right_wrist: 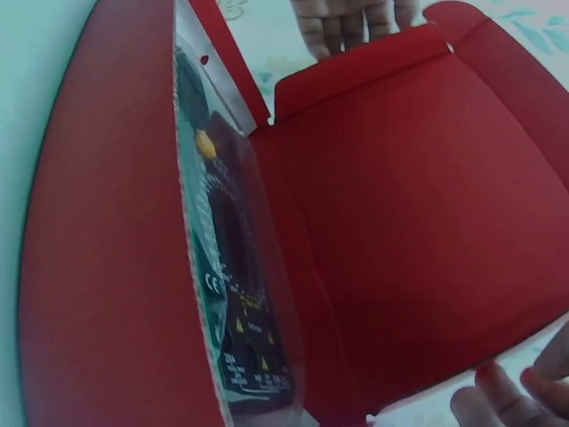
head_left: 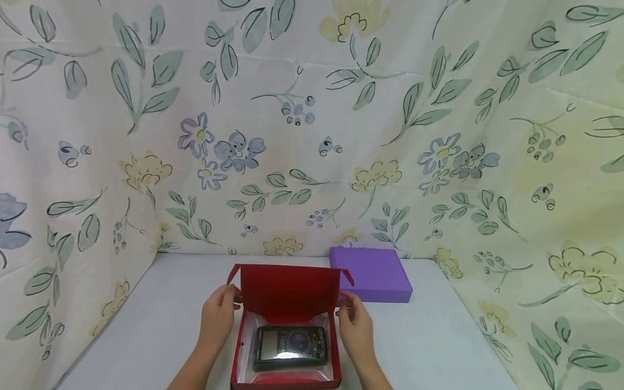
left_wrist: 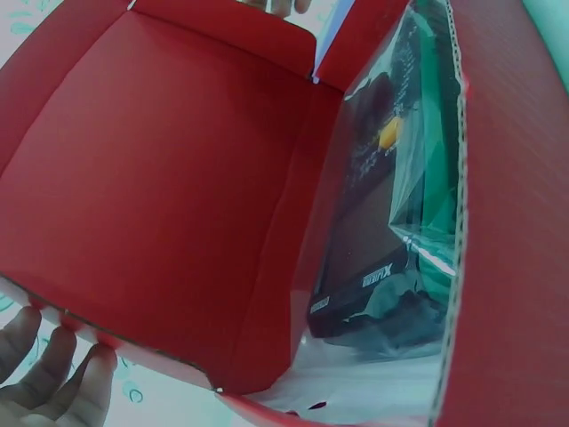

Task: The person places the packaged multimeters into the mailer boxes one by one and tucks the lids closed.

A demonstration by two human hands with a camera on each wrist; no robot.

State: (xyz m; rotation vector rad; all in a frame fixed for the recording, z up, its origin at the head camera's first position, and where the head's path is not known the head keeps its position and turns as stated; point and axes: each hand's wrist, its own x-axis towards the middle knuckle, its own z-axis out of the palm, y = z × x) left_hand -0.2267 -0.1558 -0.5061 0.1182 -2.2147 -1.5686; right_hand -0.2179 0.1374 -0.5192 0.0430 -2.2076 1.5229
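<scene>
A red cardboard box (head_left: pixel 236 352) stands with its lid (head_left: pixel 290 292) raised at the back and its side flaps spread. Inside lies a dark multimeter (head_left: pixel 292 346) in a green case, under clear plastic wrapping (left_wrist: pixel 427 187). My left hand (head_left: pixel 218 314) is at the lid's left side, its fingertips touching the side flap (left_wrist: pixel 133 356) in the left wrist view. On the other side my right hand (head_left: pixel 355 322) has its fingers right at the right flap (right_wrist: pixel 471 378). The thumbs are largely hidden in the wrist views.
A flat purple box (head_left: pixel 370 273) lies behind and to the right of the red box on the white table (head_left: pixel 439 325). Floral cloth (head_left: pixel 302 135) hangs behind the table and along both sides.
</scene>
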